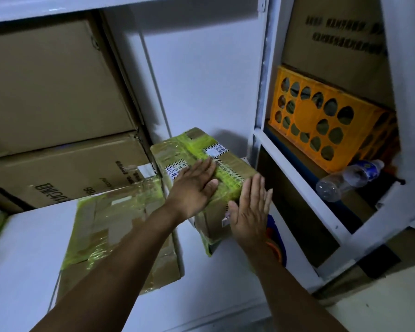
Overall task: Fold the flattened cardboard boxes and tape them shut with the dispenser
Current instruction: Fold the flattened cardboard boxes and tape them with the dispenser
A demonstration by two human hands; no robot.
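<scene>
Judged done: two boxes folded, taped | right box (192, 149) on white surface (22, 259), left hand (192, 188) flat on top, right hand (249, 212) flat against its side, fingers straight, gripping nothing | other box (101, 226) near-left | remaining: unseen

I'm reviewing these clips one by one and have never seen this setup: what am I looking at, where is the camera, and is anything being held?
There is no machine here. A person works with bare hands, and the single picture comes from a camera worn on their head, looking forward and down. The left hand lies flat, fingers straight, on top of a cardboard box wrapped in yellow-green tape. The right hand is open, palm toward that box's right side; whether it touches is unclear. Nothing is gripped. A second taped box lies on the white surface, nearer left. Shelves at right hold an orange crate and a water bottle; large cartons are stacked at left.
</scene>
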